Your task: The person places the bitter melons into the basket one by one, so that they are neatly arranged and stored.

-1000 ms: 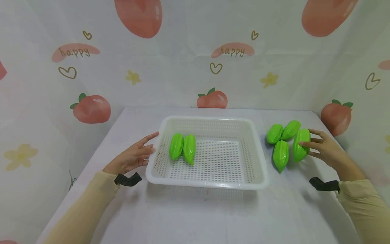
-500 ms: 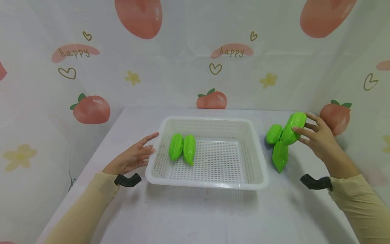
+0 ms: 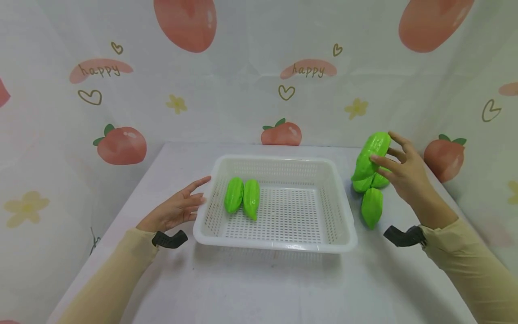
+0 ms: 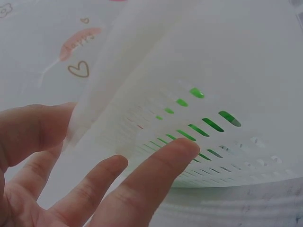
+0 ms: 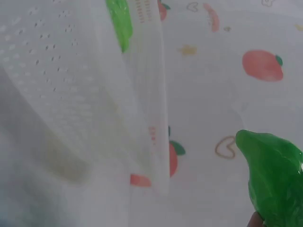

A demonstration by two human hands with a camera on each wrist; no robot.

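My right hand (image 3: 406, 175) holds a glossy green star fruit (image 3: 372, 155), ridged and pointed, in the air at the table's right side. In the right wrist view the held star fruit (image 5: 274, 175) shows at the lower right. My left hand (image 3: 178, 207) touches the left side of a white perforated basket (image 3: 275, 246) with spread, fairly straight fingers. Close up, its fingertips (image 4: 182, 149) lie against the outer wall. Inside the basket, two star fruits (image 3: 252, 198) lie side by side at the left.
Three more star fruits (image 3: 372, 209) rest on the white table (image 3: 259, 292) right of the basket, two partly hidden behind the held one. A white curtain (image 3: 234, 90) printed with peaches stands behind the table and along both sides.
My right hand has lifted the star fruit from the table's right side and carried it up and leftward, over the others. My left hand and the basket stay put.
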